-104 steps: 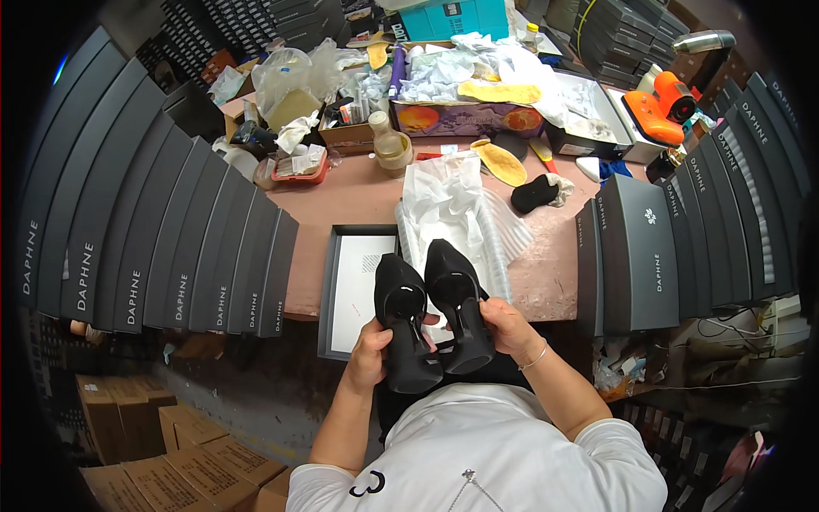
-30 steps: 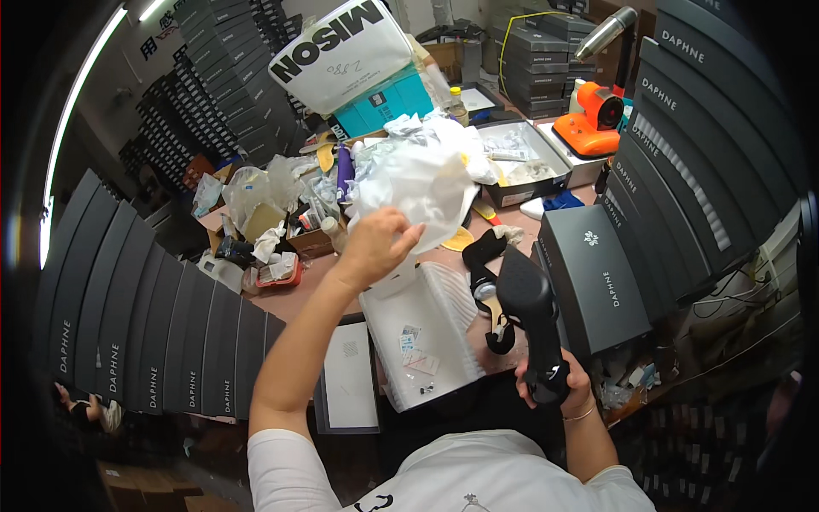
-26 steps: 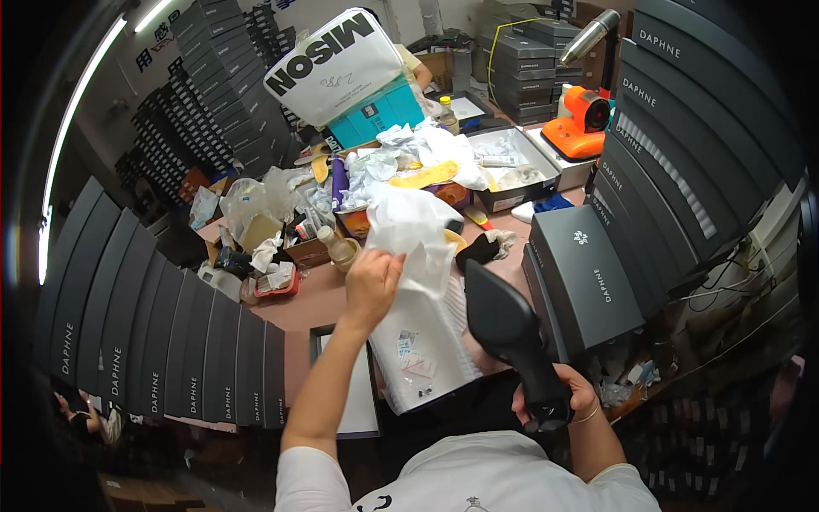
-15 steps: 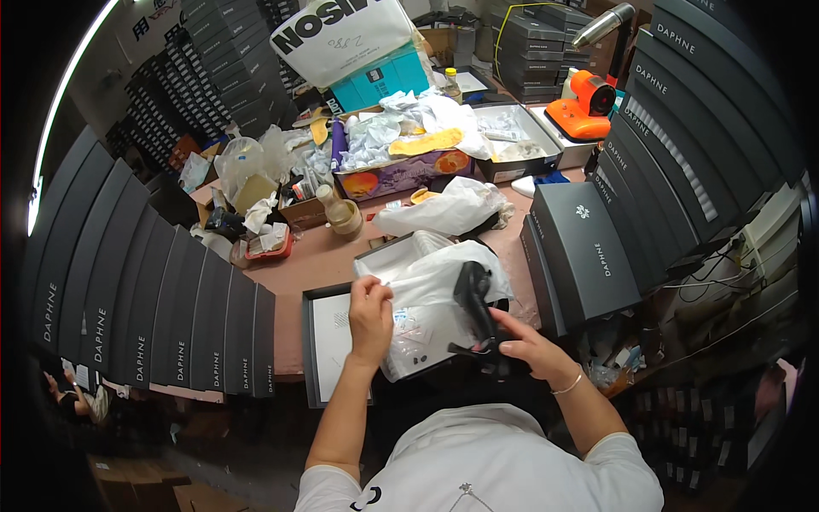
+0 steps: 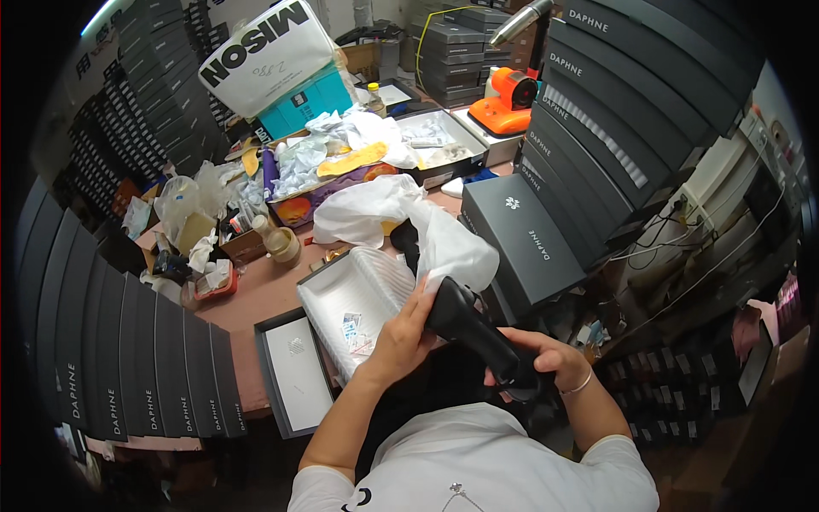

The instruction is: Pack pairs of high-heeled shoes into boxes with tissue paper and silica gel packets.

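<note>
A black shoe [image 5: 479,331] is held at a slant over the near edge of the table. My right hand [image 5: 546,360] is closed around its lower end. At its upper end, my left hand [image 5: 403,340] has its fingers pressed against a sheet of white tissue paper [image 5: 458,249], which rises crumpled beside the shoe; its fingertips are partly hidden. Left of the shoe lies an open shoe box [image 5: 334,294] with a white lining and small packets [image 5: 354,334] inside. The grey box lid [image 5: 294,375], white inside, lies next to it.
Dark shoe boxes [image 5: 128,358] stand in a row at left, and more [image 5: 589,128] are stacked at right. Farther back are a carton of crumpled paper [image 5: 333,188], a glass jar [image 5: 280,246], an orange device [image 5: 508,102] and more white paper [image 5: 363,209].
The tissue paper has come up off the open box, uncovering its lining and packets. My left hand has moved right to the shoe, which is now tilted lower. The view has shifted right.
</note>
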A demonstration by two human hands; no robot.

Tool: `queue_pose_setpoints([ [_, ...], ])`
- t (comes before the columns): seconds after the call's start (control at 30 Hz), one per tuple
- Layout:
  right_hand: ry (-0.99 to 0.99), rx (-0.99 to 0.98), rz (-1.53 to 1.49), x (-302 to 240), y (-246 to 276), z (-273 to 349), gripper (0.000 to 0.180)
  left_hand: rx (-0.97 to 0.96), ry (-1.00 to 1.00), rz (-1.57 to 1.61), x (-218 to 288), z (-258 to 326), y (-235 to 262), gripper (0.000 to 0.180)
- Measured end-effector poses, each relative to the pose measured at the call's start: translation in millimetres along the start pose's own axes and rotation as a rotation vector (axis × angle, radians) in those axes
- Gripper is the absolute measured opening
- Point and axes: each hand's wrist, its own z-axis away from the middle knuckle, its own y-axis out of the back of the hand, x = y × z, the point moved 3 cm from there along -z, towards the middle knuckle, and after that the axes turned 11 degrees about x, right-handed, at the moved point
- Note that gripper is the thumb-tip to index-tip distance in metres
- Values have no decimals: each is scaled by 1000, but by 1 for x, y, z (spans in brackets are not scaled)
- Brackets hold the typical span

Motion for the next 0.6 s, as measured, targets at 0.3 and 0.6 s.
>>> queue_pose_setpoints([
  [0.3, 5, 163, -155, 68, 12, -39, 75, 306, -42, -413, -65, 22, 38, 51],
  [0.6, 14, 33, -648, 89, 38, -11, 75, 72, 22, -95, -27, 6, -4, 55],
])
